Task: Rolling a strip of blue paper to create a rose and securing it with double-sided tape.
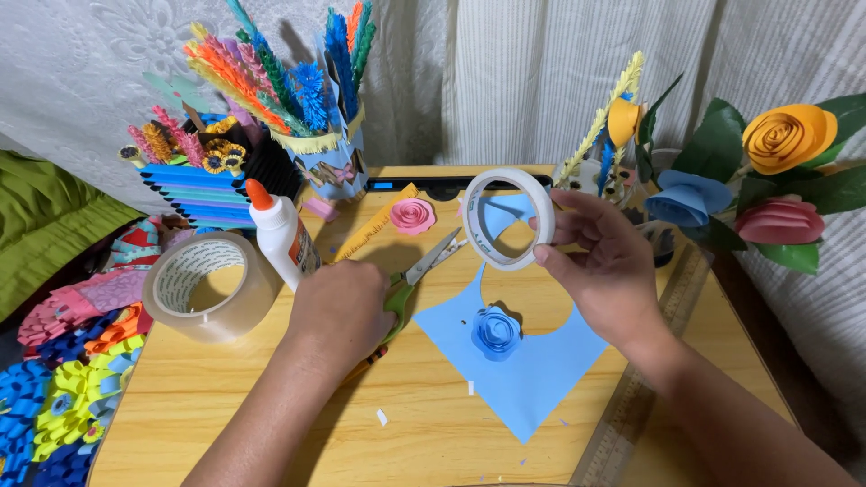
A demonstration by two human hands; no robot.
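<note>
My right hand (603, 261) holds up a white tape roll (508, 219) above the wooden table (271, 406), thumb and fingers pinching its right rim. My left hand (338, 311) rests palm down on green-handled scissors (418, 275), whose blades point up and right. Below the roll lies a blue paper sheet (532, 361) with a round piece cut out of it. A small blue rolled paper rose (496, 331) sits on that sheet. A pink rolled paper rose (412, 215) lies farther back on the table.
A large clear tape roll (206, 284) and a white glue bottle with an orange cap (281, 233) stand at the left. Paper craft holders (271, 135) fill the back left. Paper flowers with green leaves (758, 171) stand at the right. A clear ruler (631, 406) lies along the right edge.
</note>
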